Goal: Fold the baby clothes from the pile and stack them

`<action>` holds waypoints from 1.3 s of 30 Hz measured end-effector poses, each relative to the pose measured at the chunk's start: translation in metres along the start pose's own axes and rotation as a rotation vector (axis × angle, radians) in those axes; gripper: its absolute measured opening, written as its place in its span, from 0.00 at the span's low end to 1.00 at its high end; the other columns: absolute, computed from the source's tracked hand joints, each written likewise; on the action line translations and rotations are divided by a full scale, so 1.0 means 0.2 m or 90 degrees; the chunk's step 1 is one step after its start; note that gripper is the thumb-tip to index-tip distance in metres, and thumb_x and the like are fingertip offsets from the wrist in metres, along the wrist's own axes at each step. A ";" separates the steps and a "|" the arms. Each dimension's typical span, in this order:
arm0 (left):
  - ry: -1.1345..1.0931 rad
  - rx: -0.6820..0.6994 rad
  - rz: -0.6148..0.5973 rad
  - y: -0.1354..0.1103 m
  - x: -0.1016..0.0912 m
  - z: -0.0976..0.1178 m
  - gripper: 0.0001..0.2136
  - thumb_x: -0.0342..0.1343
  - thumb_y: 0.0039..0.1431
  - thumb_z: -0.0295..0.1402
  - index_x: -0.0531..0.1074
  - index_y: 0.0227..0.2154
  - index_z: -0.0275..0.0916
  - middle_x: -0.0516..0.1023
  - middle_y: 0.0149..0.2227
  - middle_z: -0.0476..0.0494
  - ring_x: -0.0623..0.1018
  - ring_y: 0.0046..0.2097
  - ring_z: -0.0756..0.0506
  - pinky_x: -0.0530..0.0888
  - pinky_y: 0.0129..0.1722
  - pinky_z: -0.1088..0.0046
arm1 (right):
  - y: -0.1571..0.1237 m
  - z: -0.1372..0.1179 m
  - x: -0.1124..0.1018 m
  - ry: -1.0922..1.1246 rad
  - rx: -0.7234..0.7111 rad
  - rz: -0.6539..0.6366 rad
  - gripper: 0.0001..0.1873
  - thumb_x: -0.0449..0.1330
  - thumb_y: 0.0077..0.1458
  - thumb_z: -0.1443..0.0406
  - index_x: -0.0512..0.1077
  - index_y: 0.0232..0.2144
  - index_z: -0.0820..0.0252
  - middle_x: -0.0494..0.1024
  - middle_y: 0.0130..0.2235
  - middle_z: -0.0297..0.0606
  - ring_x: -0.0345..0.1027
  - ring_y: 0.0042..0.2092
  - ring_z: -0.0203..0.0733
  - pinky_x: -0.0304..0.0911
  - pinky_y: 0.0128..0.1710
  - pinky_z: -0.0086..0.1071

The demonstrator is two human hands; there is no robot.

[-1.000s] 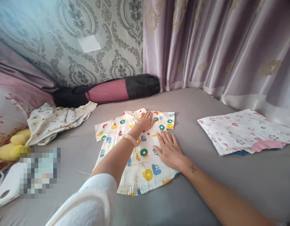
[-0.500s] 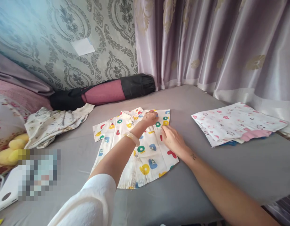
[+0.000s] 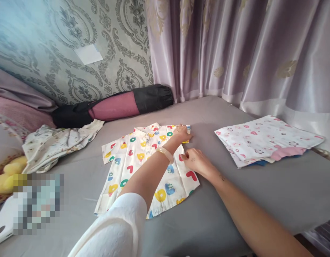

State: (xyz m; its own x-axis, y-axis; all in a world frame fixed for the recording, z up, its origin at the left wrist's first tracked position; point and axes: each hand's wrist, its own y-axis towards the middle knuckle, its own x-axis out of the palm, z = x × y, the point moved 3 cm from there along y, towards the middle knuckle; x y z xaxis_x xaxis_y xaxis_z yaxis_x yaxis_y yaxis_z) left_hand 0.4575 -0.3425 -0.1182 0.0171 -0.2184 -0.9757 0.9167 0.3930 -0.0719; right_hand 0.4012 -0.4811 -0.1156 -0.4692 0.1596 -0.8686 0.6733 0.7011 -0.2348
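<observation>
A short-sleeved white shirt [image 3: 142,164] with a collar and a print of red, yellow, green and blue letters lies spread on the grey bed. My left hand [image 3: 183,132], with a pale bangle on its wrist, reaches across it and rests on the right-hand sleeve, fingers lying flat and thumb apart. Just below that sleeve, my right hand [image 3: 197,161] pinches the shirt's side edge between thumb and curled fingers. Part of the shirt's lower front is hidden under my left forearm.
Folded white clothes with a pink print [image 3: 266,139] lie on the right. A crumpled cream garment [image 3: 60,142], a yellow plush toy [image 3: 15,169] and a white object with a blurred patch [image 3: 9,214] are on the left. A black-and-pink long bag [image 3: 113,106] lies along the wall.
My left hand has slid right and slightly up, from the shirt's shoulder area to the sleeve. My right hand has moved slightly down along the side edge, its fingers now more curled.
</observation>
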 end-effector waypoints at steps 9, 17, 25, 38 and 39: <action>-0.062 -0.051 0.018 0.00 0.00 0.00 0.14 0.55 0.57 0.28 0.73 0.47 0.36 0.73 0.54 0.32 0.72 0.57 0.37 0.68 0.55 0.63 | -0.01 -0.01 0.03 0.001 -0.072 -0.037 0.12 0.53 0.62 0.60 0.71 0.31 0.58 0.79 0.35 0.45 0.75 0.38 0.47 0.55 0.29 0.31; -0.243 -0.093 0.067 0.03 0.00 -0.07 0.05 0.59 0.48 0.22 0.75 0.27 0.38 0.80 0.38 0.38 0.78 0.49 0.38 0.71 0.49 0.66 | -0.03 -0.03 0.02 0.014 -0.104 -0.040 0.09 0.53 0.59 0.63 0.67 0.27 0.57 0.78 0.32 0.42 0.73 0.35 0.44 0.52 0.27 0.31; -0.560 -0.134 0.153 -0.03 -0.05 -0.28 0.05 0.58 0.55 0.30 0.72 0.25 0.36 0.75 0.25 0.47 0.77 0.30 0.49 0.76 0.37 0.71 | 0.02 0.00 0.06 0.085 -0.126 -0.041 0.10 0.56 0.58 0.59 0.65 0.27 0.57 0.76 0.30 0.38 0.72 0.32 0.43 0.53 0.23 0.29; -0.953 -0.152 0.232 -0.28 -0.12 -0.59 0.10 0.67 0.50 0.35 0.72 0.28 0.36 0.74 0.27 0.49 0.76 0.32 0.52 0.77 0.42 0.70 | -0.01 -0.05 0.05 0.304 -0.173 -0.067 0.21 0.59 0.56 0.47 0.72 0.36 0.59 0.79 0.35 0.37 0.73 0.35 0.40 0.61 0.30 0.28; -0.953 -0.150 0.234 -0.29 -0.11 -0.61 0.10 0.67 0.50 0.36 0.72 0.28 0.37 0.74 0.28 0.50 0.77 0.32 0.52 0.77 0.43 0.70 | -0.01 -0.06 0.05 0.320 -0.172 -0.070 0.22 0.59 0.56 0.46 0.72 0.36 0.59 0.79 0.36 0.37 0.73 0.36 0.40 0.62 0.31 0.28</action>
State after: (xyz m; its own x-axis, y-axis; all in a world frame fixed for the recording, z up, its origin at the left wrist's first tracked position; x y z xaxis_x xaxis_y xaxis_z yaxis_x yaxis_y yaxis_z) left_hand 0.3548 -0.2513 -0.1175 0.7177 -0.6840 0.1310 0.6941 0.7179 -0.0540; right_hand 0.3889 -0.4734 -0.1185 -0.7864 0.3397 -0.5159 0.4659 0.8746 -0.1344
